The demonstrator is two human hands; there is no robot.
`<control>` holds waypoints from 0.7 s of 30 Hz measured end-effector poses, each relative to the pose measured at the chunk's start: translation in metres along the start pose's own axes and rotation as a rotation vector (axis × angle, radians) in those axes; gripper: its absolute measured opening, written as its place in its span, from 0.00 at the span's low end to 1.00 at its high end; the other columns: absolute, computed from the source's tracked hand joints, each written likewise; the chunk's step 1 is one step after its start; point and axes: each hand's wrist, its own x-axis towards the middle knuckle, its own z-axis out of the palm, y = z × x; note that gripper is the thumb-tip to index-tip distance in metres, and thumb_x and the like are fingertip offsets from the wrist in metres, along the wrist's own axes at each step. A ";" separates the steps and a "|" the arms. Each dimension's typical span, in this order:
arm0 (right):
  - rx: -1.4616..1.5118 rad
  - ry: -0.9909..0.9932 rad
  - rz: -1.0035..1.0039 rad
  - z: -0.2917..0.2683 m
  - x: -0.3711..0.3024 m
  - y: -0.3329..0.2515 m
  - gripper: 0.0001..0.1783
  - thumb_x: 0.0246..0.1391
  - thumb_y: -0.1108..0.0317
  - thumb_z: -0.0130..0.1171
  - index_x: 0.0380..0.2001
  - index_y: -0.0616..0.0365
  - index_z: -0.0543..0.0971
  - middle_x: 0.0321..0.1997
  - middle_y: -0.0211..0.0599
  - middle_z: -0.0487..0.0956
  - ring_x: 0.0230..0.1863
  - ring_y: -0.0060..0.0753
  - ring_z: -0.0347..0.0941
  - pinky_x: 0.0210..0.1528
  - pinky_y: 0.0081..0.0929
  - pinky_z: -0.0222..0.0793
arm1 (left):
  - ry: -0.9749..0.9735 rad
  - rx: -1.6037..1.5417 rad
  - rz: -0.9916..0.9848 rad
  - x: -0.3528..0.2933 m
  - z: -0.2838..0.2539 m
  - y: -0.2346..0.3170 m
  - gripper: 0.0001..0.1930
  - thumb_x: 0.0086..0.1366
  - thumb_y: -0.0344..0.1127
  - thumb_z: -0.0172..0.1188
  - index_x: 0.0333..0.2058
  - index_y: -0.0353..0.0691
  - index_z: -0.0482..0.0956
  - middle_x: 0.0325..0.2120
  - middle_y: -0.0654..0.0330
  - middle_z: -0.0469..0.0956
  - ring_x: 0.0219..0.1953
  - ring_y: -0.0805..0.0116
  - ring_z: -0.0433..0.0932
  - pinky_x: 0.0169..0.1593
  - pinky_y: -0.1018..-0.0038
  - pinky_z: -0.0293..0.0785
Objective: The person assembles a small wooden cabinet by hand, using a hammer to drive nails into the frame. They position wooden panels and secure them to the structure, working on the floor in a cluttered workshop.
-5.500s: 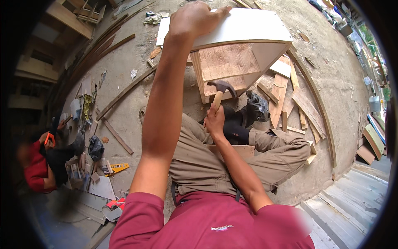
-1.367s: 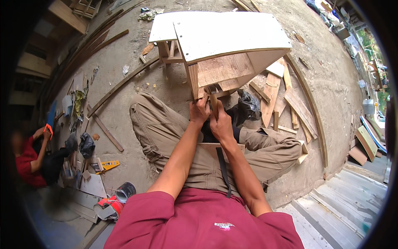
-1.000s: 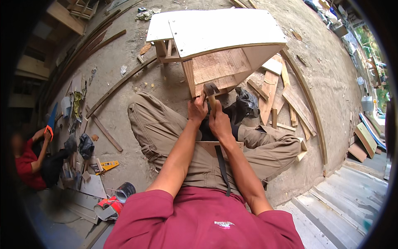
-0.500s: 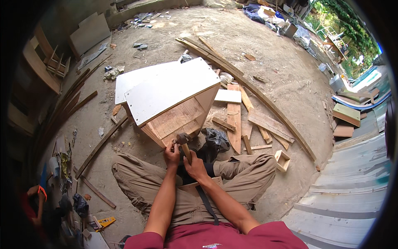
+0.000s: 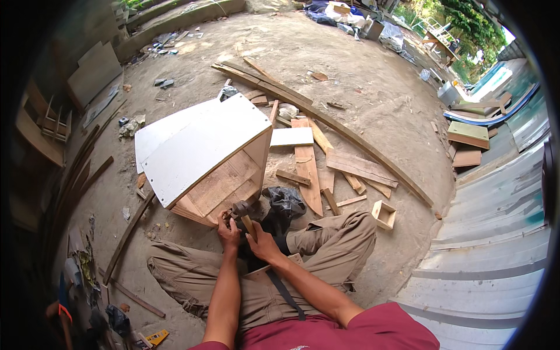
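One wooden-handled, dark-metal hammer (image 5: 249, 225) is gripped in the right hand (image 5: 265, 245); the left hand (image 5: 229, 235) curls — hold unclear — at the white-topped wooden box's (image 5: 201, 140) near edge, left. View swung rightward; work spot unchanged.

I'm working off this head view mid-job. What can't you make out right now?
All in the head view:
- What, if anything, the left hand pinches: too small to tell beside the hammer.
- The far side of the box: hidden by its white top.
- Inside the black bag: hidden by crumpled plastic.
- Whoever holds the orange handle, if anyone: lost in the dark rim.
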 end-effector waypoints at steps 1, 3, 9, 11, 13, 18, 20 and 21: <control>0.000 -0.011 -0.007 0.000 0.000 0.002 0.26 0.63 0.59 0.55 0.60 0.59 0.66 0.33 0.67 0.79 0.38 0.72 0.77 0.37 0.57 0.72 | -0.025 0.004 -0.023 0.000 -0.004 0.005 0.20 0.69 0.29 0.51 0.60 0.40 0.68 0.33 0.53 0.81 0.27 0.67 0.81 0.27 0.73 0.77; -0.002 -0.036 -0.024 0.000 0.001 0.008 0.25 0.63 0.57 0.56 0.58 0.58 0.67 0.31 0.63 0.80 0.33 0.67 0.80 0.34 0.53 0.74 | -0.033 0.019 -0.037 -0.001 -0.006 0.015 0.22 0.69 0.29 0.52 0.61 0.40 0.69 0.29 0.55 0.82 0.21 0.69 0.80 0.27 0.74 0.77; 0.219 -0.240 0.355 -0.003 0.010 0.004 0.20 0.62 0.55 0.60 0.43 0.60 0.70 0.18 0.36 0.75 0.16 0.31 0.74 0.20 0.32 0.71 | -0.174 0.436 0.138 -0.010 -0.047 0.069 0.19 0.67 0.32 0.57 0.56 0.35 0.76 0.32 0.50 0.84 0.30 0.61 0.85 0.34 0.67 0.79; 0.166 -0.184 0.351 -0.001 0.007 0.026 0.21 0.61 0.54 0.60 0.42 0.63 0.72 0.20 0.38 0.75 0.18 0.32 0.76 0.20 0.33 0.70 | -0.330 0.407 0.308 -0.035 -0.067 0.132 0.19 0.66 0.35 0.63 0.54 0.36 0.78 0.32 0.49 0.84 0.35 0.56 0.85 0.39 0.66 0.79; -0.009 -0.028 0.156 0.005 0.001 0.058 0.20 0.60 0.56 0.61 0.43 0.62 0.73 0.20 0.38 0.76 0.18 0.32 0.74 0.20 0.31 0.68 | -0.441 0.434 0.477 -0.043 -0.094 0.195 0.16 0.65 0.34 0.64 0.50 0.36 0.81 0.34 0.51 0.85 0.36 0.60 0.86 0.40 0.69 0.79; 0.358 -0.110 0.299 -0.007 -0.004 0.003 0.16 0.63 0.65 0.58 0.49 0.60 0.70 0.18 0.30 0.70 0.15 0.24 0.68 0.16 0.26 0.65 | 0.004 -0.034 0.735 -0.025 -0.171 0.307 0.09 0.70 0.31 0.57 0.39 0.33 0.84 0.25 0.59 0.84 0.25 0.76 0.80 0.31 0.81 0.76; 0.504 -0.078 0.268 -0.003 -0.006 0.002 0.22 0.66 0.56 0.56 0.55 0.58 0.68 0.18 0.27 0.69 0.13 0.21 0.66 0.14 0.24 0.63 | 0.145 0.202 0.875 0.020 -0.176 0.353 0.11 0.71 0.36 0.57 0.42 0.36 0.83 0.34 0.56 0.84 0.37 0.72 0.82 0.41 0.75 0.78; 0.560 -0.087 0.296 -0.006 -0.008 -0.020 0.25 0.67 0.53 0.56 0.57 0.58 0.67 0.18 0.27 0.69 0.13 0.21 0.66 0.14 0.24 0.63 | 0.135 0.374 1.046 0.053 -0.174 0.370 0.13 0.72 0.41 0.56 0.43 0.38 0.83 0.41 0.54 0.83 0.45 0.64 0.82 0.51 0.65 0.76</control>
